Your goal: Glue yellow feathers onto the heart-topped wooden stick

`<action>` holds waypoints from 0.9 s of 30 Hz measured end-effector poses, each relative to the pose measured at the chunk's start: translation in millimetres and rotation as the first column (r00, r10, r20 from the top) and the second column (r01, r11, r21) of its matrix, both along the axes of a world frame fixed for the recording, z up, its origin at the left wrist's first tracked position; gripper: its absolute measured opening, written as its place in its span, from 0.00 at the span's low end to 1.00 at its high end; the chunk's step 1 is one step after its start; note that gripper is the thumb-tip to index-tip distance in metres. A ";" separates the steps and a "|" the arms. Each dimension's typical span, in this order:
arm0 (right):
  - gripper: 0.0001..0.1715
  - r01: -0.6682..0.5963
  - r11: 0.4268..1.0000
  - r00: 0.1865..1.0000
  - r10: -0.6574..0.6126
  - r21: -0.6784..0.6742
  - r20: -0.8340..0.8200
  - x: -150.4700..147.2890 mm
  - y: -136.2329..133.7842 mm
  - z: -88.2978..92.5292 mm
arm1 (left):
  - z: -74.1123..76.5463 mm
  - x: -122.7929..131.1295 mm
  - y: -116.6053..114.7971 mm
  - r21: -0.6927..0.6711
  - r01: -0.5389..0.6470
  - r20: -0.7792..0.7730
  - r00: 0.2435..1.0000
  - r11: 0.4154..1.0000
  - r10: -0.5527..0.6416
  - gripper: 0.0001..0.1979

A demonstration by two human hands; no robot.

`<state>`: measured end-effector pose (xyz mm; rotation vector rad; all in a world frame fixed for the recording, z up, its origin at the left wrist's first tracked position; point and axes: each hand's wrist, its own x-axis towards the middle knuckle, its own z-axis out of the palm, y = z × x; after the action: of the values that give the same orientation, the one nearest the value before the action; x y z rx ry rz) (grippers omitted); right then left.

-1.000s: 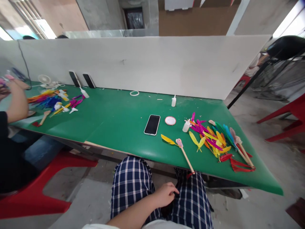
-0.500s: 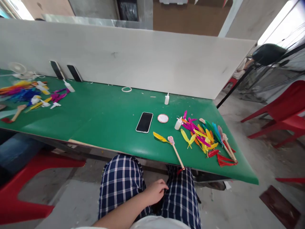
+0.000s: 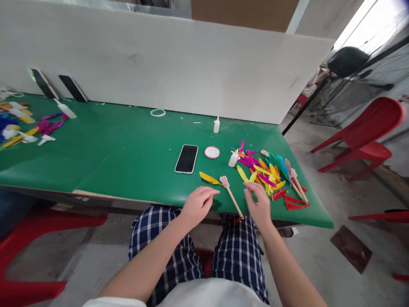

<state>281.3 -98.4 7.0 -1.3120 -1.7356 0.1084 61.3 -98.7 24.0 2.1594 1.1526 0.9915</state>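
My left hand (image 3: 198,204) hovers at the near edge of the green table (image 3: 128,149), fingers loosely spread, holding nothing. My right hand (image 3: 259,204) is raised beside it, fingers apart and empty. Between them lies a wooden stick (image 3: 232,197) with a pale pink tip, and a yellow feather (image 3: 209,178) rests at its far end. Just beyond my right hand is a pile of coloured feathers (image 3: 270,175) with more sticks on its right side.
A black phone (image 3: 186,158), a round white lid (image 3: 212,152) and two small white glue bottles (image 3: 233,159) lie mid-table. A white ring (image 3: 157,112) sits near the white partition (image 3: 159,64). More feathers (image 3: 19,128) lie far left. Red chairs (image 3: 361,136) stand right.
Both hands have come up from my lap to the table edge; the right hand is newly in view. The camera has tilted down and shifted right.
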 end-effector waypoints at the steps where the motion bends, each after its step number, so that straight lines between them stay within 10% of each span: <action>1: 0.12 -0.014 1.000 1.000 0.014 -0.009 0.007 -3.1 1.0 -4.2 | -2.4 2.2 9.0 0.078 -0.043 -0.030 0.999 0.996 0.046 0.15; 9: 0.17 -0.129 0.988 0.964 0.145 -0.083 0.225 -17.9 25.7 -17.0 | -29.5 14.4 41.0 0.373 -0.225 -0.167 0.938 0.900 0.304 0.14; 15: 0.18 -0.165 0.984 0.933 0.176 -0.061 0.315 -18.9 27.4 -17.7 | -29.9 -1.9 53.5 0.234 -0.463 -0.022 0.877 0.855 0.481 0.14; 27: 0.19 -0.169 0.978 0.919 0.202 -0.125 0.338 -21.8 26.2 -16.8 | -30.7 1.1 52.0 0.156 -0.465 -0.086 0.873 0.872 0.481 0.16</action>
<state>259.5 -72.2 -9.8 -1.2881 -2.1816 0.0681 62.4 -46.7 -6.8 2.1020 1.7830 1.1746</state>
